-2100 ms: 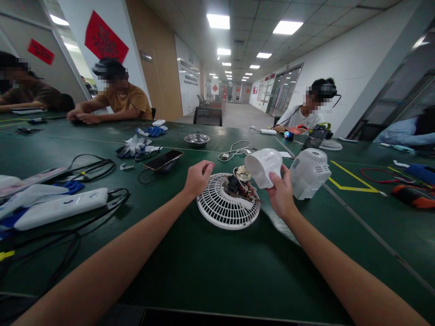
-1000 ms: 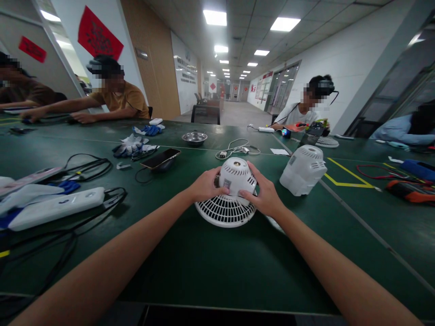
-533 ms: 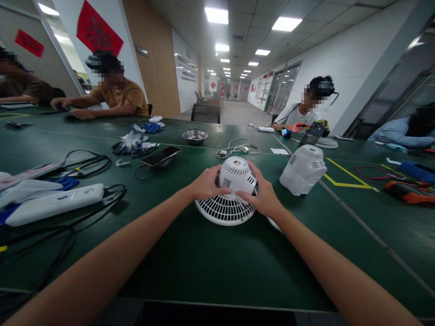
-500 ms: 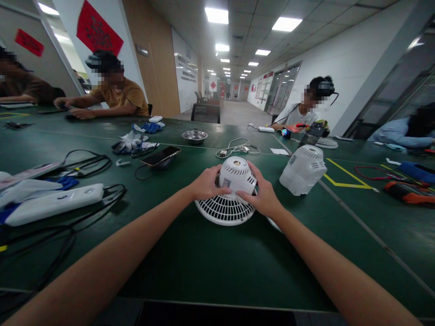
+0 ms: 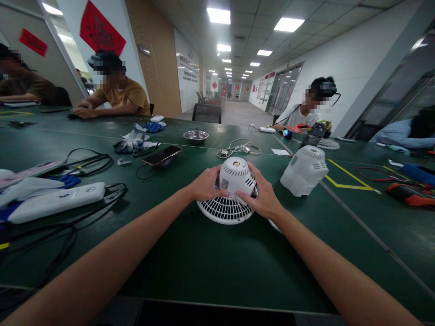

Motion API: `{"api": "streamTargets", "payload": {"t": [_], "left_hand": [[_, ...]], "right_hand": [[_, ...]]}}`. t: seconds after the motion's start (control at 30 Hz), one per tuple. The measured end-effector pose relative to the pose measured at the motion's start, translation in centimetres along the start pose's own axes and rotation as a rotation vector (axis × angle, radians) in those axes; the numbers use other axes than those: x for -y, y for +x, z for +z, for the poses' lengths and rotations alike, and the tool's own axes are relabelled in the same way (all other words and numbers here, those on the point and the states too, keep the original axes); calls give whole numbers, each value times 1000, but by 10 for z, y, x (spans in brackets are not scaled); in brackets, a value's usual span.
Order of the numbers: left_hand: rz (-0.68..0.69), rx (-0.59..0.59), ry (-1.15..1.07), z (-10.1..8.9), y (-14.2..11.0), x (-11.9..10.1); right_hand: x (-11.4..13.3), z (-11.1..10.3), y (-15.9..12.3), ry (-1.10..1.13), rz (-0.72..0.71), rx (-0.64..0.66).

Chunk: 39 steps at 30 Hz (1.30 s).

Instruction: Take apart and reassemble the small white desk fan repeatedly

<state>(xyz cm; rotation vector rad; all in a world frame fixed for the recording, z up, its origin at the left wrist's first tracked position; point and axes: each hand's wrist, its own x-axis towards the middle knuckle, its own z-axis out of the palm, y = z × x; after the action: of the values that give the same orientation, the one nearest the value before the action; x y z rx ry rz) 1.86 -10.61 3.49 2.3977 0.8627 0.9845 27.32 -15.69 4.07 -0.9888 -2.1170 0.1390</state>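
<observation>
A white fan motor housing (image 5: 237,176), with slotted vents and a small label, sits over a round white fan grille (image 5: 226,212) on the green table. My left hand (image 5: 209,183) grips the housing's left side, its thumb across the front. Around the right side wraps my right hand (image 5: 261,192), thumb also at the front. Both sets of fingertips are hidden behind the housing. Part of a white curved piece (image 5: 274,226) shows beneath my right forearm.
Right of my hands stands a translucent white plastic piece (image 5: 304,171). Further off are a metal bowl (image 5: 195,136), a white cable (image 5: 234,148) and a phone (image 5: 162,155). A white power strip (image 5: 57,202) with black cables lies left. Several people sit around the table.
The view has shifted slightly. Both hands keep their hold on the housing, which turns or tilts very little.
</observation>
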Motion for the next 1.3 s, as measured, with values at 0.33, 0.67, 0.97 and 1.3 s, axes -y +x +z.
{"api": "streamTargets", "payload": {"t": [0.33,0.67,0.97,1.3], "left_hand": [[91,62,-90,1,-4,0],[98,-48,44,14,-2,-27],[95,-27,22,10,-1,-24],[136,29,-5,5,-1,-6]], "right_hand": [[-2,-10,-10,221,98,155],[-3,-11,-9,185,76,152],[1,-13,-7,216,99,180],[0,-14,-5,242,100,236]]}}
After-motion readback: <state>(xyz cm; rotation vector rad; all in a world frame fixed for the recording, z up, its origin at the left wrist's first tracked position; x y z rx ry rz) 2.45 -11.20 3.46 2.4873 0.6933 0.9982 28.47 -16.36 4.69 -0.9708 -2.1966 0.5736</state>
